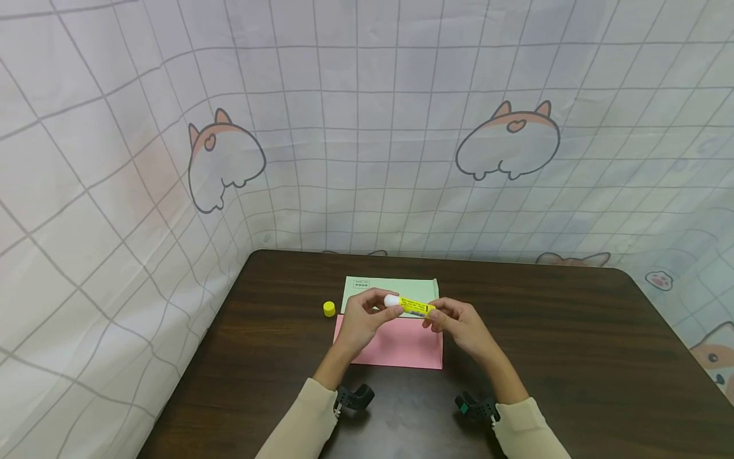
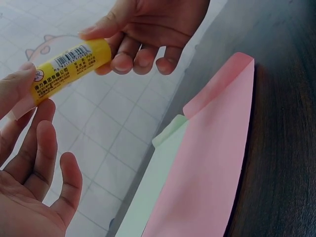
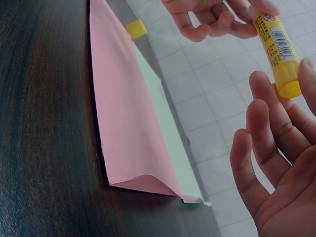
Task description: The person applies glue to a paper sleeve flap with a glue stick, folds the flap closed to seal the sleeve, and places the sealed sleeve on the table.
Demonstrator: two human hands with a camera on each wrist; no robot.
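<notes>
A yellow glue stick (image 1: 415, 307) with a white end is held level above the table. My left hand (image 1: 358, 324) pinches it near the white end between thumb and fingers. At the yellow base, the thumb and fingers of my right hand (image 1: 466, 328) grip it from the other side. Its label with a barcode (image 2: 71, 57) shows in both wrist views. Below the hands lies a pink envelope (image 1: 395, 344), its flap end slightly raised in the right wrist view. A light green envelope (image 1: 395, 285) lies just behind it, partly hidden by the hands.
The yellow cap (image 1: 329, 309) stands on the dark wooden table (image 1: 258, 357), left of the envelopes. A white gridded curtain (image 1: 355, 159) with cartoon animals hangs behind the table and along its left side. Both wrists wear black bands (image 1: 355, 397).
</notes>
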